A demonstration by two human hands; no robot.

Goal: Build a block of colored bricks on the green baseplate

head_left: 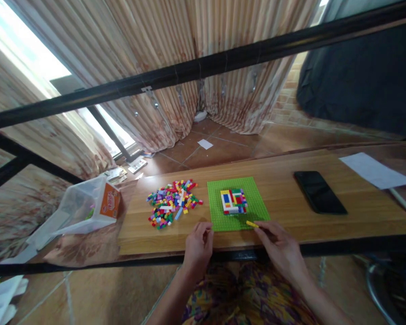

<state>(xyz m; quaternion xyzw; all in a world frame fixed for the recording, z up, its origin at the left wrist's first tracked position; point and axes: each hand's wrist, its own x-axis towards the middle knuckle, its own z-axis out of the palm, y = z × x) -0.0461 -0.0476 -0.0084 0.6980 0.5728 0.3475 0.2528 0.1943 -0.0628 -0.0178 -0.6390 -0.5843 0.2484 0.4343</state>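
Observation:
My right hand (279, 243) pinches a long yellow toy brick (252, 224) above the front right part of a green baseplate (215, 212). On the baseplate stands a block built of toy bricks (234, 201), with white, red, blue, yellow and green pieces on top. Beside the baseplate's front left corner is my left hand (199, 243), its fingers curled together. What those fingers hold, if anything, is hidden. A loose pile of small coloured bricks (171, 203) lies to the left of the baseplate.
A black phone (320, 192) and white paper (375, 170) lie on the right. Left of the wooden board (135, 239) sits a clear plastic box (88, 207) with an orange label. A dark metal bar (176, 74) crosses beyond the board, before curtains (149, 40).

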